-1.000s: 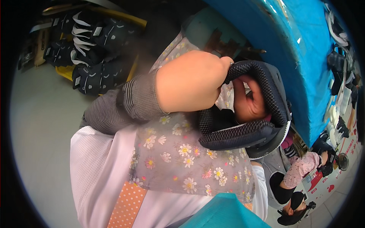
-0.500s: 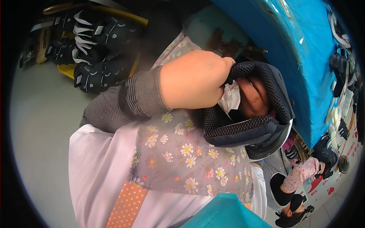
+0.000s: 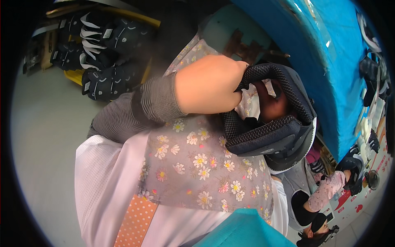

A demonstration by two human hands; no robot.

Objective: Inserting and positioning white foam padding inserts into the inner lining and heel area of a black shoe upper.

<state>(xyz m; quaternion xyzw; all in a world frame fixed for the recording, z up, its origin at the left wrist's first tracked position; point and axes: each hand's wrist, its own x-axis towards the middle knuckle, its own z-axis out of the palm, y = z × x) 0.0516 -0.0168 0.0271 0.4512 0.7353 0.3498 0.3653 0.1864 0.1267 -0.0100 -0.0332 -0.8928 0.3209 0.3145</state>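
A black shoe upper (image 3: 263,142) with a padded, mesh-lined collar and a pale stitched lower edge is held over my lap, its opening facing me. My left hand (image 3: 212,86), in a striped grey sleeve, is closed with its fingertips pinching the collar's left rim. Through the opening, bent fingers of my right hand (image 3: 275,106) show in shadow, gripping the upper from within; the rest of that hand and its arm are hidden behind the upper. Beneath lies a grey flowered apron (image 3: 197,164).
A yellow crate (image 3: 135,16) of black shoe uppers (image 3: 109,80) stands at the left on the grey floor. A blue-covered surface (image 3: 312,53) rises at the right. Beyond it are more shoe parts (image 3: 366,111) and another person (image 3: 317,210). A round greenish seat (image 3: 230,29) is at the back.
The upper has tilted slightly and its collar opening has changed shape. The right-hand fingers inside have shifted and look more bent. My left hand keeps its pinch, almost in place.
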